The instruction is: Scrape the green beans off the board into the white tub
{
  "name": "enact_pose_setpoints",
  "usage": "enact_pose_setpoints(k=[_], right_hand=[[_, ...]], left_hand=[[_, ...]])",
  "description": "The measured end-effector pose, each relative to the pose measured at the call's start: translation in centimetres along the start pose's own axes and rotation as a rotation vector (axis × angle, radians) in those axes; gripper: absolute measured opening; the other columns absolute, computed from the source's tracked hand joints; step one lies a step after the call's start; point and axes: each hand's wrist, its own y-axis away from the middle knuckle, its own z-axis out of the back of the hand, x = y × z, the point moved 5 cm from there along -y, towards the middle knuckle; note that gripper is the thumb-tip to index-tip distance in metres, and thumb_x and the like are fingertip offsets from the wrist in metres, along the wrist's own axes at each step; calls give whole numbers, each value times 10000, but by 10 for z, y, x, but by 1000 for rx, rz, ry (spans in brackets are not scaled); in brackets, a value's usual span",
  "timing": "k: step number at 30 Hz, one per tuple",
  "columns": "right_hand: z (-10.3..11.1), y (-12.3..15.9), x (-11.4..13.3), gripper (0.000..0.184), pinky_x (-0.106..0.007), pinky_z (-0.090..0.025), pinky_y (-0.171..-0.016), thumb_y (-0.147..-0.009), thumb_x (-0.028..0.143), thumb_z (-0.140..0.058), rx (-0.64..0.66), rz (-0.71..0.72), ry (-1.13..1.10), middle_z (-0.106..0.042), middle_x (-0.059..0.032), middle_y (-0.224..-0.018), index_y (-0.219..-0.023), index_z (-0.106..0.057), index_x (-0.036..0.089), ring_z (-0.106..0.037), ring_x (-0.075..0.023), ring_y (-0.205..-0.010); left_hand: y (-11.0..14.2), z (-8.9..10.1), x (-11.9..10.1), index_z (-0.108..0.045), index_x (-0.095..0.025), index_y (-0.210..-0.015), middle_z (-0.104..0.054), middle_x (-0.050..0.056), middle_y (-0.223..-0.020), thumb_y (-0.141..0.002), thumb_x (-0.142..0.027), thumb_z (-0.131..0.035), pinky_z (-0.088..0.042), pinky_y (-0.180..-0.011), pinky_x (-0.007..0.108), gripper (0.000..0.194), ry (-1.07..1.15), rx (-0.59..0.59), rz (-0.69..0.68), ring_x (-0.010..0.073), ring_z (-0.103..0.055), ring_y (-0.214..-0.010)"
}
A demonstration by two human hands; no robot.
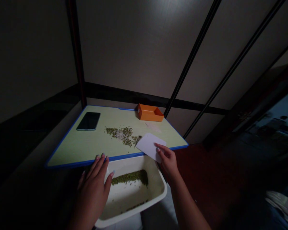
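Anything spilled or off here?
Loose green grains lie in an uneven patch on the table, with whitish bits among them, while more grains sit inside the white tub below. Possibly spilled, possibly spread deliberately; can't tell. Nothing looks visibly damaged.

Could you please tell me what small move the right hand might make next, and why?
Probably draw the white card toward the near blue edge of the table: the right hand holds it with its tip beside loose green bits, and the white basin, with similar bits inside, sits just below that edge, the left hand at its side.
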Motion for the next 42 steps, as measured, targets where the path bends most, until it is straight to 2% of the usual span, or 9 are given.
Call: enact_pose_setpoints(k=[7, 13, 22, 27, 31, 34, 38, 42], right_hand=[[-6, -2, 3, 322, -468, -517, -1005, -825, 403, -669, -41, 32, 70, -763, -108, -1162, -1063, -797, 228, -705, -283, -1085], [3, -9, -10, 375, -464, -537, -957, -808, 427, -648, -117, -16, 91, -763, -125, -1155, -1069, -792, 199, -712, -290, -1049], [14, -16, -18, 420, -476, -497, -1024, -778, 438, -655, -244, -48, 61, -757, -144, -1167, -1071, -788, 167, -696, -297, -1107], [29, -17, -23, 466, -443, -524, -977, -769, 454, -680, -393, -83, -67, -742, -167, -1195, -1104, -770, 143, -694, -289, -1109], [46, -16, -18, 500, -453, -474, -1066, -792, 438, -669, -471, -11, -19, -693, -166, -1294, -1193, -726, 144, -640, -284, -1215], [48, -15, -9, 545, -450, -437, -1118, -819, 405, -641, -427, 63, 31, -625, -163, -1395, -1300, -657, 148, -584, -274, -1298], [36, -12, 0, 550, -444, -434, -1127, -841, 331, -592, -281, 102, 85, -605, -152, -1422, -1364, -607, 163, -545, -264, -1346], [28, -12, 4, 588, -439, -411, -1148, -828, 284, -571, -229, 124, 133, -577, -135, -1456, -1406, -570, 178, -525, -254, -1368]], left_hand=[[-2, 3, -2, -596, -156, -1343, -527, 112, -1492, -962, -417, -254, -471, -1063, 571, 575, 6, 32, 19, 295, -463, -1421], [-2, 1, -1, -588, -151, -1351, -527, 112, -1491, -956, -418, -280, -466, -1077, 557, 567, 4, 29, 13, 292, -457, -1425], [0, 3, -2, -605, -148, -1331, -538, 128, -1482, -958, -410, -269, -478, -1057, 565, 566, 12, 5, -1, 301, -476, -1410], [-1, 2, 0, -598, -156, -1339, -531, 128, -1490, -952, -422, -285, -470, -1063, 568, 564, 21, 15, 5, 304, -462, -1421], [-1, 2, -1, -600, -167, -1340, -529, 135, -1495, -947, -411, -302, -468, -1063, 568, 550, 22, 18, 6, 305, -460, -1424], [-1, 3, -1, -601, -171, -1341, -544, 133, -1484, -943, -402, -309, -467, -1065, 557, 545, 18, 13, 8, 303, -465, -1420], [-1, 2, -1, -602, -175, -1344, -545, 136, -1485, -939, -401, -311, -468, -1062, 557, 547, 22, 22, 17, 306, -456, -1428], [-1, 1, 0, -596, -185, -1352, -533, 130, -1497, -942, -387, -304, -460, -1073, 557, 542, 19, 28, 33, 296, -440, -1440]])
